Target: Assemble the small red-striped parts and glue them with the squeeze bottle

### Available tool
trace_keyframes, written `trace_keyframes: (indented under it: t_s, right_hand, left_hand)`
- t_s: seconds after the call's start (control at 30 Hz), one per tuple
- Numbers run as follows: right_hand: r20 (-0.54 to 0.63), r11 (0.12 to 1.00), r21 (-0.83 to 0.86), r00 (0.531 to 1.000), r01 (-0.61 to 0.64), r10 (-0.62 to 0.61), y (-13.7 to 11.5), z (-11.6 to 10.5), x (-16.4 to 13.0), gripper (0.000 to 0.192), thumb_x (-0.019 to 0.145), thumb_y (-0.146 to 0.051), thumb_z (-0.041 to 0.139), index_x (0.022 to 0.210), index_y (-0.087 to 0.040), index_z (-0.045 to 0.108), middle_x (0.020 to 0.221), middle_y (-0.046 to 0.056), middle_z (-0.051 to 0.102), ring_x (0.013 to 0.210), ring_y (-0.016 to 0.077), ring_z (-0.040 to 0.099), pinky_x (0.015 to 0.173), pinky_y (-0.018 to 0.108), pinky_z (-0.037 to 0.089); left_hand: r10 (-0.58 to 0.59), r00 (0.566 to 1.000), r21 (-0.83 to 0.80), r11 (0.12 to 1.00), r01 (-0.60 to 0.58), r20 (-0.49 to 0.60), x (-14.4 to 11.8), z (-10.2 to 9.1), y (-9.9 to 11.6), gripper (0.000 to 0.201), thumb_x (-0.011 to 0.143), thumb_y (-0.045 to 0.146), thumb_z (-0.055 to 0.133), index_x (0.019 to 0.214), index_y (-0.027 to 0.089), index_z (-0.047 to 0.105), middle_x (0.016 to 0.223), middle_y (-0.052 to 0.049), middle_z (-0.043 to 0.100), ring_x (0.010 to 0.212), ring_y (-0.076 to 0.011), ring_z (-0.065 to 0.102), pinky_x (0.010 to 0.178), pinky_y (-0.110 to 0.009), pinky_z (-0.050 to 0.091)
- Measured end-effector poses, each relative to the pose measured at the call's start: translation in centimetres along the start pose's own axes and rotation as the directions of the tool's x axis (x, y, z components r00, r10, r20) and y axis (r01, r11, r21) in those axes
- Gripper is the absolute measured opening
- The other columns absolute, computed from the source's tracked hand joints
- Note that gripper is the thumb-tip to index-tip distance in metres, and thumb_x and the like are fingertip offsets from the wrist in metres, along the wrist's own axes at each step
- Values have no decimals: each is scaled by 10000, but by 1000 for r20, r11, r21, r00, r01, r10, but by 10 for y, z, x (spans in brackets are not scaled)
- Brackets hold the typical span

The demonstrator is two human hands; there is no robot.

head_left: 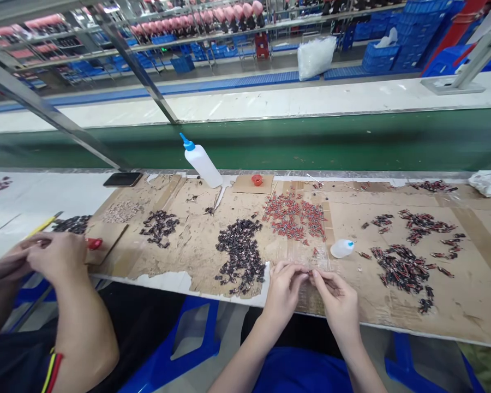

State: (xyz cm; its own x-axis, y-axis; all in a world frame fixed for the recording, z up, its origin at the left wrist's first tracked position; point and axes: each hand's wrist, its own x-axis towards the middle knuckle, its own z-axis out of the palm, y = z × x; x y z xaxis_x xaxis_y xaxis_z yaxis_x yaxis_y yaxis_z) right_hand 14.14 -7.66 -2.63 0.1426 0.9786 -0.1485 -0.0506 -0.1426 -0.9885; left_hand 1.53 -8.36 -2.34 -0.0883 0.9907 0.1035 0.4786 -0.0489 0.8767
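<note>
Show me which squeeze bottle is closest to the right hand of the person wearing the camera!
The small white squeeze bottle, just beyond the right hand. The taller white squeeze bottle is much farther back and left.

One view is taken from the head, facing forward and down; the left hand [285, 285] and right hand [336, 293] are seen close, the table [33, 202] just beyond, shelves [303, 21] far off.
</note>
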Motion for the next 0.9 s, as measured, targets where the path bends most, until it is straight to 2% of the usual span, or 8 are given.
trace_keyframes:
  t_s: [0.2,0.33,0.5,0.6,0.67,0.77,0.9]
  right_hand:
    - [-49,998,9,996,70,-69,-5,0,-1,298,632,-469,787,711,-182,768,738,87,755,691,239,722,711,377,617]
    - [-16,996,7,996,92,-92,-10,0,-1,210,648,-400,786,696,-196,769,727,78,752,693,231,719,704,364,614]
    - [-58,987,4,985,163,-163,-12,1,-1,169,676,-368,769,686,-200,760,731,70,744,704,220,717,694,339,612]
    - [0,986,-21,987,163,-163,-12,-5,-1,173,694,-367,759,702,-194,754,757,74,746,716,217,721,701,327,615]
    - [54,991,-28,990,131,-129,-12,-11,0,205,705,-369,755,807,-191,758,779,73,751,717,213,726,714,325,618]
    - [133,992,-28,984,120,-115,-14,-20,2,329,721,-374,747,988,-183,726,802,68,755,707,200,726,732,326,620]
    - [237,987,-37,961,154,-141,-17,-25,5,337,752,-387,720,1017,-180,704,803,59,751,695,181,720,714,298,619]
  left_hand:
    - [-106,994,-275,955,113,38,-2,-2,5,101,845,222,621,865,183,712,872,-61,685,865,-181,633,817,-308,513]
    - [-120,992,-313,942,122,27,-1,-5,11,104,822,241,639,831,181,723,847,-64,687,845,-182,637,811,-310,523]
    - [-152,987,-345,925,160,49,1,-4,15,122,796,271,650,820,171,717,841,-68,696,831,-179,641,808,-304,517]
    - [-193,976,-375,901,219,105,3,-3,16,134,779,278,658,807,155,705,830,-70,696,812,-178,641,810,-306,509]
    - [-206,971,-370,899,236,118,4,-4,18,126,766,272,669,801,154,698,831,-67,688,806,-177,636,805,-306,506]
    - [-178,978,-341,918,204,106,3,-6,22,93,768,249,659,800,167,689,837,-53,665,816,-173,623,804,-302,500]
    - [-137,985,-281,946,161,102,1,-10,28,63,776,207,622,809,182,670,839,-40,637,841,-175,608,810,-299,484]
